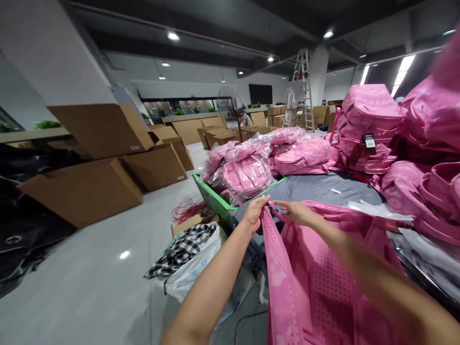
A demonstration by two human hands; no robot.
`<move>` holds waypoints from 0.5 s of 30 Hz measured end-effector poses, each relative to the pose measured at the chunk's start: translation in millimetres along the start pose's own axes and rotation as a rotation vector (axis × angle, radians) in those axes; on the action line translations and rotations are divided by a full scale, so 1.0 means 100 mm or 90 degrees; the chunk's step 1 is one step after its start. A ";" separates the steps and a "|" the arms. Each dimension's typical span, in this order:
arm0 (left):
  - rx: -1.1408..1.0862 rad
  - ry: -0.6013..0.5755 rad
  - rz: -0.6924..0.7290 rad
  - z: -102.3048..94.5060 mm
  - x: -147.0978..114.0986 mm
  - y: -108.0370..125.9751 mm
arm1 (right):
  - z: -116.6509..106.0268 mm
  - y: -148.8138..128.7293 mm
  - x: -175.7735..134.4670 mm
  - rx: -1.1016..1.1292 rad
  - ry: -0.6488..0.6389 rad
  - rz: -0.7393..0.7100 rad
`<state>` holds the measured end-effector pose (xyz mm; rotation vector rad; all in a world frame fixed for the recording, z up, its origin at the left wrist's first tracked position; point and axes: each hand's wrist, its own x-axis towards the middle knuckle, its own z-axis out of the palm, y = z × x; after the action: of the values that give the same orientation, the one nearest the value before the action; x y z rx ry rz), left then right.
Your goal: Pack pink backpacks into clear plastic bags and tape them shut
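A pink backpack point(323, 268) with a perforated back panel lies in front of me at the table's near edge. Its padded shoulder strap point(278, 254) runs up to my left hand point(255, 214), which is closed around the strap's upper end. Just to the right, my right hand point(297, 212) has its fingers together at a narrow pink webbing loop point(276, 211) by that strap. The right fingertips are small and partly hidden, but they appear to grip the loop. My right forearm crosses over the backpack and covers part of it.
Plastic-wrapped pink backpacks point(247, 172) fill a green-edged bin point(215, 199) ahead. More pink backpacks point(372, 124) are stacked on the grey-covered table point(316, 189) at right. A white bag with checked cloth point(190, 247) stands on the floor; cardboard boxes point(86, 189) are at left.
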<state>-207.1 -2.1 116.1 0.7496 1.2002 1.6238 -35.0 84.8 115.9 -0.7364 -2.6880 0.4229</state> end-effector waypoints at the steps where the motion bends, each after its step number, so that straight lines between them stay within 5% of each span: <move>1: -0.002 -0.033 0.015 0.02 -0.06 0.12 | -0.03 -0.02 0.09 0.023 -0.002 -0.011; 6: 0.005 -0.105 0.079 0.09 -0.34 0.42 | -0.16 -0.09 0.20 0.090 0.126 -0.034; 15: 0.032 -0.141 0.123 0.21 -0.50 0.26 | -0.41 -0.20 -0.34 0.139 0.154 -0.096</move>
<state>-179.3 -42.3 150.3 1.0757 1.0378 1.6208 -0.7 58.4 152.9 -0.4845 -2.4030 0.5420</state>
